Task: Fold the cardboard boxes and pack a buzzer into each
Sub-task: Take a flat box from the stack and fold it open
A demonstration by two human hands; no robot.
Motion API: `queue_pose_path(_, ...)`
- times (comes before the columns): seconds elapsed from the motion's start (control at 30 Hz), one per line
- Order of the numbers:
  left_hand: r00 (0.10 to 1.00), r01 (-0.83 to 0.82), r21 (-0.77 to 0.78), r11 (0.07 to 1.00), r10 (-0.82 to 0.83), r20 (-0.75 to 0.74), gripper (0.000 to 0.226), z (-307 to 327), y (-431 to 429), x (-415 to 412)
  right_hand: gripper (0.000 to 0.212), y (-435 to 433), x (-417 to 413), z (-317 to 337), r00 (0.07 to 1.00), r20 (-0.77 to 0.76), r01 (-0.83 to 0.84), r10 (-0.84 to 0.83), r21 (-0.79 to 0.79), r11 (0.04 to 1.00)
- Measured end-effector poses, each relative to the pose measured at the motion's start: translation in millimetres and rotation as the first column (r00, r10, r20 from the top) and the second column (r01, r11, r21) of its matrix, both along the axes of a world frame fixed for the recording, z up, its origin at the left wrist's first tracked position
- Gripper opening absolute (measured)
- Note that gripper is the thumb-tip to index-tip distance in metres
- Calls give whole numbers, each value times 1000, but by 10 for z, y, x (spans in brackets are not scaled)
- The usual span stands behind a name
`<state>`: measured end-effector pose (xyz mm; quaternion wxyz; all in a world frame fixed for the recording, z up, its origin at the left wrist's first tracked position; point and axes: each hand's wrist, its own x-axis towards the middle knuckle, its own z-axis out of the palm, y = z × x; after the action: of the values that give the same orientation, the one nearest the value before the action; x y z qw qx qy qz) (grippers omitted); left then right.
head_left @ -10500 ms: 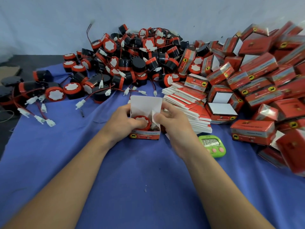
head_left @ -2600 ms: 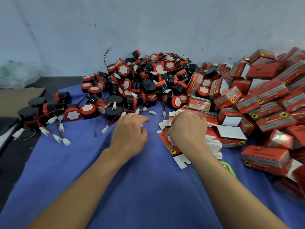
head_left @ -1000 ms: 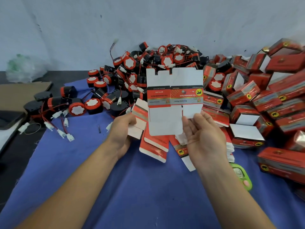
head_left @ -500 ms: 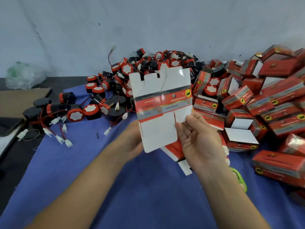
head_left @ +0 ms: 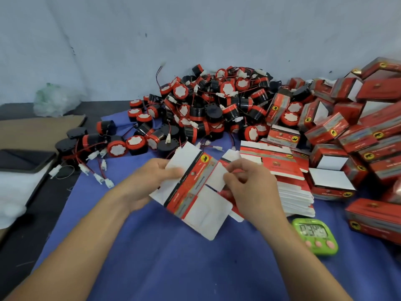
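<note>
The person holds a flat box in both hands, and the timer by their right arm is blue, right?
No, the timer is green, not blue, as the head view shows. The rest is right: it lies by the right arm, and the left hand and right hand both hold the flat box.

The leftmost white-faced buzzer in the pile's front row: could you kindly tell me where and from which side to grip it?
Probably the round red rim of the buzzer, pinched front to back from above and the near side: its white face tilts up toward the viewer, a neighbouring buzzer crowds its right, and wired connectors lie left.
</note>
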<state>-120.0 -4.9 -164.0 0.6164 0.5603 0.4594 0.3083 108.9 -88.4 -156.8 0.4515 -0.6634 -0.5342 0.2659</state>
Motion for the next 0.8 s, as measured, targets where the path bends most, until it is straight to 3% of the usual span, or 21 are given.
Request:
queue_pose_path(0.07,996,81,-55,995,-83,-38,27,-2,5,-115,14,-14,-35,-57,978,208,-28,28,-3,1000)
queue_pose_path(0.13,999,42,-107,993,-43,-7,26,-15,26,-208,2,-29,-62,-86,956,293,-41,34,18,999)
queue_pose_path(0.23,996,-67,-181,981,77,50,36,-56,50,-347,38,-51,-108,-118,940,329,-111,94,31,993)
queue_pose_path(0.37,971,-106,-298,949,164,176,41,-42,53,-470,91,-73,-103,-132,837,441,-268,323,-184,946)
queue_pose_path(0.47,938,-202,-300,932,273,216,35,-27,88,-511,119,-69,-18,-128,670,590,-323,451,-315,892)
queue_pose_path(0.53,920,-230,-309,923,310,241,35,-35,107,-535,109,-61,4,-118,583,689,-290,430,-318,903)
queue_pose_path(0.67,913,-226,-316,922,313,261,33,-12,84,-488,56,-50,52,-62,478,871,-116,114,-66,991)
queue_pose_path(0.8,933,-258,-204,944,298,202,32,40,64,-309,44,-33,252,4,519,829,181,-206,129,975)
